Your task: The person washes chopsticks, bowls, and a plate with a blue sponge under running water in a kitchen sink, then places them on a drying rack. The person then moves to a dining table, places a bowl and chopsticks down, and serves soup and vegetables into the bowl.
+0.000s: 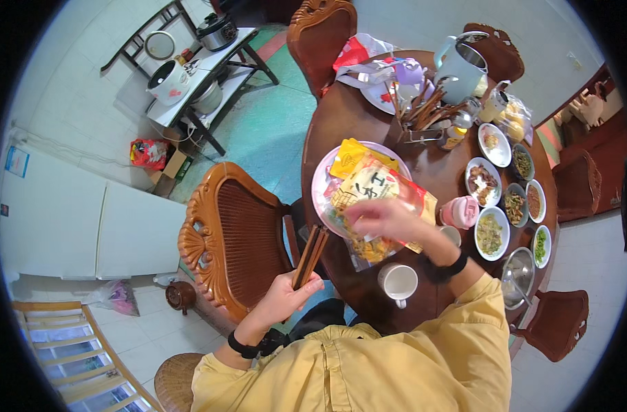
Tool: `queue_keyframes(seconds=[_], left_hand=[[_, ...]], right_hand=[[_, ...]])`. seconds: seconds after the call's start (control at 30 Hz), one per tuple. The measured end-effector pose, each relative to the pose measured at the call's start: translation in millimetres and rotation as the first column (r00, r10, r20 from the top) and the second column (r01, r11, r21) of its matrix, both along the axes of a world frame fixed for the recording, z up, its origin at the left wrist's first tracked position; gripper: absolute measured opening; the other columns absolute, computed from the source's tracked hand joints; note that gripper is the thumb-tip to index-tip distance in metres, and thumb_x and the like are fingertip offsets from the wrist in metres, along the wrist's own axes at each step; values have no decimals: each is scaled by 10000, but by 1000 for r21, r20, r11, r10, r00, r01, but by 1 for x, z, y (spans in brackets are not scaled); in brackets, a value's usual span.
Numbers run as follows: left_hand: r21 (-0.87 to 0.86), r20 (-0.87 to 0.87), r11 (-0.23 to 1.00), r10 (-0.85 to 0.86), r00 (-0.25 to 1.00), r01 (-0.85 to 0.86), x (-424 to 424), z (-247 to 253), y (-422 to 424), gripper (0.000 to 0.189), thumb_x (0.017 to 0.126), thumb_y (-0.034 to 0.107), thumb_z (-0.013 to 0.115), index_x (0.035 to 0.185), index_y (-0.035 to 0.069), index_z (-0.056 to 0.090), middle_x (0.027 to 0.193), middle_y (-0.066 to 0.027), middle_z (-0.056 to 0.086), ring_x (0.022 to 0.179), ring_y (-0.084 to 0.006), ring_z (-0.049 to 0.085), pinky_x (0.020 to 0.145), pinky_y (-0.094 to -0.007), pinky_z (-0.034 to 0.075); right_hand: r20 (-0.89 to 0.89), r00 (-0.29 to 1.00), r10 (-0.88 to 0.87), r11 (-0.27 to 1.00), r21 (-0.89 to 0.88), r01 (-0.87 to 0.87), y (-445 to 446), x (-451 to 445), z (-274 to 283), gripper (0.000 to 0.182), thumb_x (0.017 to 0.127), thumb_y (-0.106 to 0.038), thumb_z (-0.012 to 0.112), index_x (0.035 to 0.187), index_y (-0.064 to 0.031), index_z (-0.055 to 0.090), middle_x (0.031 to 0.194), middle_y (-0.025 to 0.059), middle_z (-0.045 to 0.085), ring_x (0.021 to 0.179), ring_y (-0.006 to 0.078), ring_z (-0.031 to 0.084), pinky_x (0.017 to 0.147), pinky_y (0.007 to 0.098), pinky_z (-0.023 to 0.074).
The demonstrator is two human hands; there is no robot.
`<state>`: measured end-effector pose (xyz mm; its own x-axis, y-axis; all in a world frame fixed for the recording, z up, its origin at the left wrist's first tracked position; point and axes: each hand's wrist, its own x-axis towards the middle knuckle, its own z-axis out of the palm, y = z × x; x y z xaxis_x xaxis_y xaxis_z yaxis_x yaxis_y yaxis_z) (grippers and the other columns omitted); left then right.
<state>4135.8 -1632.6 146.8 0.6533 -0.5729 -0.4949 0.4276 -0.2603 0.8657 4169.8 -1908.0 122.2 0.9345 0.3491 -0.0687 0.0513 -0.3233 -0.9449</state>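
Note:
My left hand (289, 296) holds a bundle of wooden chopsticks (311, 256) tilted upward, just off the near left rim of the round wooden table (431, 304). My right hand (383, 220) is blurred over the snack bags; whether its fingers grip anything cannot be told. Below it lie a large printed snack pouch (376, 180) and a transparent bag of yellowish food (371, 250). A yellow packet (352, 157) rests with the pouch on a pink plate (321, 170). A white mug (399, 281) stands nearest to me.
Several dishes of food, including a bowl of greens (491, 234), line the table's right side beside a pink-lidded jar (460, 211). A chopstick holder (419, 131) and light-blue pitcher (455, 77) stand farther back. A carved wooden chair (241, 226) is at left.

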Motion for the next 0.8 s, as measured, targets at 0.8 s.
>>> queue_keyframes(seconds=[0.8], left_hand=[[243,-49,958,-144,988,152,-37,-80,32,182,868,187,552,877,6,568,630,-4,546,555,-66,511,513,-215,422]], right_hand=[[283,195,-939,300,395,869,-146,-8,34,232,870,-200,570,850,29,599,646,64,600,488,106,561,470,227,458]])
